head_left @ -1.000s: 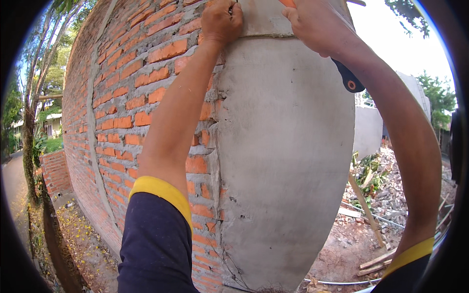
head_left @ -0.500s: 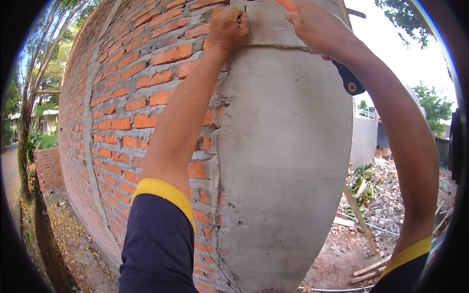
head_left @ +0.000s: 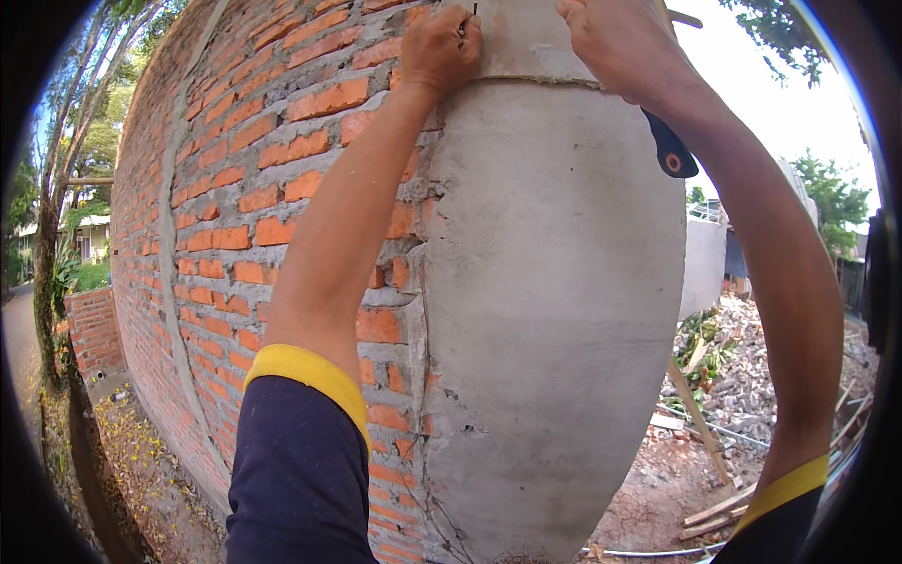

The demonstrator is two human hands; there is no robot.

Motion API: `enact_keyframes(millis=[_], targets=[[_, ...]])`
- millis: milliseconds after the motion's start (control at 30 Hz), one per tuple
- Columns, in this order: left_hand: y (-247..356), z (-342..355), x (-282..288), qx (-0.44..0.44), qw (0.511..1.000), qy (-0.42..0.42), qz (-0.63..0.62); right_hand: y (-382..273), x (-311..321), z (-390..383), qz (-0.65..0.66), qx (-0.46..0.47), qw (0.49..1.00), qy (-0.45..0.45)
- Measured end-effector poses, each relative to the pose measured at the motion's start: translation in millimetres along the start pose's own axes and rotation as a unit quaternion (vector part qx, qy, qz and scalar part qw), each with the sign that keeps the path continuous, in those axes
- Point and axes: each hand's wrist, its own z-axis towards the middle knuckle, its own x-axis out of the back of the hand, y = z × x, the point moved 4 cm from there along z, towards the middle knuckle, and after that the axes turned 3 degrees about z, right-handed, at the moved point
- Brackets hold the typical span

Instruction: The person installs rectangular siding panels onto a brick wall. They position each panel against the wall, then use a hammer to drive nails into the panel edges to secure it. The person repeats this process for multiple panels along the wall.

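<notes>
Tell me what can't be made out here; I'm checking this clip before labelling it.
- Head view: the small dark pin or nail pinched by the left hand against the concrete column is too thin to identify.
- The right hand grips a tool; only its black handle end shows, the head cut off by the top edge.
- The rubble pile is too small to sort.
</notes>
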Motion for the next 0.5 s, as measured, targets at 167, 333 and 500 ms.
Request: enact_keyframes(millis=[167,333,500], targets=[[0,0,-1,-0.022,1.000,-0.016,-0.001,16,-16,-13,0.027,-0.046,0.999,0.005],[1,1,0,-0.012,1.000,-0.024,0.001,9,-30,-13,-0.236,0.183,0.952,-0.071],[4,2,-1,-0.017,0.998,-0.062,0.001,14,-5,-9,0.076,-0.087,0.993,-0.001]])
